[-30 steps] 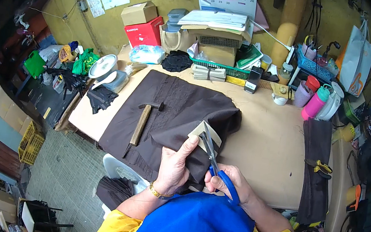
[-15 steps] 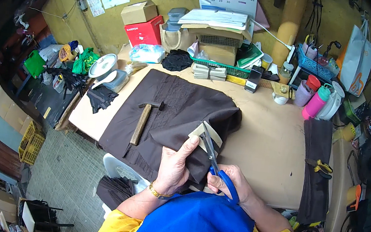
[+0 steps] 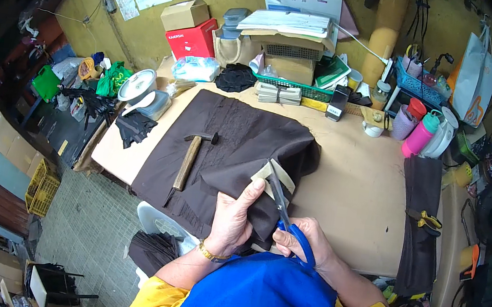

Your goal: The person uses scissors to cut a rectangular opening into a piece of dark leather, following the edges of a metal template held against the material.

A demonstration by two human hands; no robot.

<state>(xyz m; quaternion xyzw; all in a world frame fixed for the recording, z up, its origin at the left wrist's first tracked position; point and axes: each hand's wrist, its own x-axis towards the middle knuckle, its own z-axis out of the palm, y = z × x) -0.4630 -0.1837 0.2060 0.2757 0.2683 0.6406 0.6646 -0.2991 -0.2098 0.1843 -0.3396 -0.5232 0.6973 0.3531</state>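
Note:
Dark brown fabric [image 3: 237,128] lies bunched on the bench, with a small cream piece [image 3: 286,186] at its raised fold. My left hand [image 3: 232,219] grips fabric and cream piece together, thumb on top beside the piece. My right hand [image 3: 303,240] is closed around blue-handled scissors [image 3: 281,203], whose blades lie across the cream piece, pointing away from me. A wooden-handled hammer [image 3: 187,165] rests on the fabric to the left of both hands.
The worktable [image 3: 352,191] holds yellow-handled pliers [image 3: 428,222] on a dark strip [image 3: 411,260] at right, a green basket [image 3: 306,90], lidded tubs [image 3: 137,85] and a pink bottle [image 3: 416,141] at the back. A yellow crate [image 3: 42,190] stands on the floor at left.

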